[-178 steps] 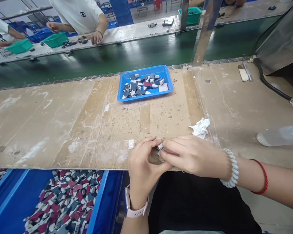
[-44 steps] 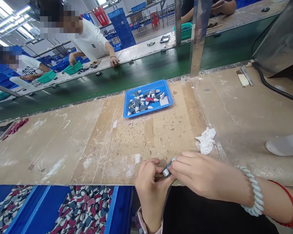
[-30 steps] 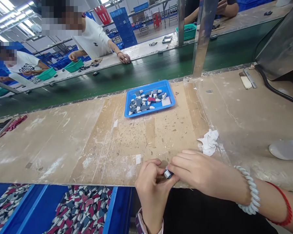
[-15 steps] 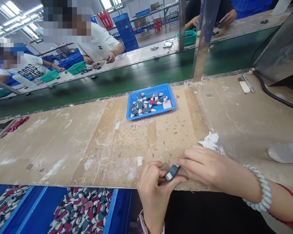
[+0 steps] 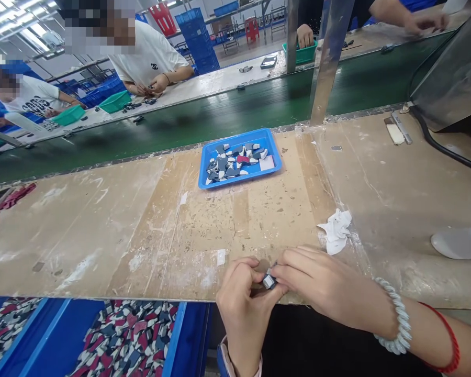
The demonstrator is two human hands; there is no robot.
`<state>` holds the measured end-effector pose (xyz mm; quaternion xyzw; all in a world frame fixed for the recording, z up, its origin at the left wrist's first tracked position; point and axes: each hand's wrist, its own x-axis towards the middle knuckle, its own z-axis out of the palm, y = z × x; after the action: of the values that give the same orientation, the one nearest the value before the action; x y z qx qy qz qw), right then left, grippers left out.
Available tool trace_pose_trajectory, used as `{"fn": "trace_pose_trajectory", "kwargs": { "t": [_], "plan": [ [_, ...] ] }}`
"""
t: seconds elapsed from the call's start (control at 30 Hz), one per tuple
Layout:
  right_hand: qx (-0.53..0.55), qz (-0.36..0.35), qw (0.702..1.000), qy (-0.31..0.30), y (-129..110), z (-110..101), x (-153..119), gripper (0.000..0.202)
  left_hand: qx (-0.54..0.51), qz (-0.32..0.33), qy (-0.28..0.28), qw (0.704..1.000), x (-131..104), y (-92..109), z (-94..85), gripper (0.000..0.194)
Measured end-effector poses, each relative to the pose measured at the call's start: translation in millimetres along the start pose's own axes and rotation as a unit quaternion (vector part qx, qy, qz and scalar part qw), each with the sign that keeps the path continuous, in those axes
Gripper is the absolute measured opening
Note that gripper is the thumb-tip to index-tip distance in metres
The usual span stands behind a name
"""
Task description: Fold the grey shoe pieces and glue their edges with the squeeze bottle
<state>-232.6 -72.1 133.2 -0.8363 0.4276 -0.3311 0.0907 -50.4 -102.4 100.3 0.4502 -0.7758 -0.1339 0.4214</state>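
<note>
Near the table's front edge, my left hand [image 5: 245, 298] pinches a small dark grey and white piece [image 5: 269, 281] between thumb and fingers. My right hand [image 5: 306, 275] closes on the same piece from the right, its fingers covering most of it. Farther back on the table lies a blue tray [image 5: 201, 178] with several grey and white pieces and a red one [image 5: 243, 159], plus a pale pink block [image 5: 266, 163]. A crumpled white tissue [image 5: 336, 232] rests beyond my right hand.
Blue bins [image 5: 49, 335] of red, grey and white pieces stand below the table's left front. Behind the table runs a green conveyor [image 5: 220, 115], with a metal post [image 5: 324, 68] before it. People work across it. A brush [image 5: 394, 131] lies at right.
My right hand has moved left, covering more of the piece. The view has shifted slightly. Across the conveyor, one person's hands have come together and another's arm has reached to the right.
</note>
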Motion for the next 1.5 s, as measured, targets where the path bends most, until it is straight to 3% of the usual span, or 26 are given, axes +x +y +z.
{"fn": "trace_pose_trajectory", "kwargs": {
  "t": [0.27, 0.37, 0.5, 0.73, 0.93, 1.03, 1.1, 1.17, 1.27, 1.4, 1.5],
  "plan": [
    [0.004, -0.030, 0.997, -0.064, 2, -9, 9, 0.017, 0.002, 0.010, -0.010, 1.000, 3, 3, -4.6, 0.037],
    [0.042, -0.013, 0.996, -0.076, 7, -14, 7, 0.019, -0.006, 0.024, -0.010, 1.000, 6, 4, -5.0, 0.040],
    [0.089, 0.052, 0.994, -0.044, 14, -19, 7, 0.021, -0.011, 0.029, -0.012, 0.999, 5, 2, -4.2, 0.047],
    [0.009, 0.008, 0.997, -0.071, 5, -6, 13, 0.005, -0.015, 0.025, -0.007, 1.000, 5, 2, -4.1, 0.039],
    [-0.010, -0.004, 0.999, -0.047, -3, -1, 5, 0.019, -0.021, 0.006, -0.005, 1.000, 3, 1, -3.3, 0.038],
    [0.068, 0.045, 0.996, -0.038, 0, -9, 1, 0.021, -0.031, -0.008, -0.007, 0.999, 4, 1, 0.2, 0.044],
    [0.120, 0.103, 0.987, 0.019, 4, -17, -3, 0.017, -0.044, -0.024, -0.011, 0.999, 3, 2, -1.1, 0.047],
    [0.121, 0.157, 0.978, 0.068, 9, -21, -8, 0.016, -0.059, -0.052, -0.009, 0.997, 0, 1, -10.4, 0.044],
    [0.038, 0.185, 0.980, 0.063, 18, -16, -24, 0.016, -0.053, -0.119, 0.043, 0.991, -12, -13, -42.8, 0.042],
    [-0.062, 0.124, 0.988, 0.066, 41, 4, -51, 0.020, 0.040, -0.252, 0.179, 0.950, -42, -60, -106.1, 0.046],
    [-0.104, 0.085, 0.990, 0.052, 59, 14, -63, 0.024, 0.097, -0.342, 0.200, 0.913, -66, -100, -144.6, 0.042]
  ]
}}
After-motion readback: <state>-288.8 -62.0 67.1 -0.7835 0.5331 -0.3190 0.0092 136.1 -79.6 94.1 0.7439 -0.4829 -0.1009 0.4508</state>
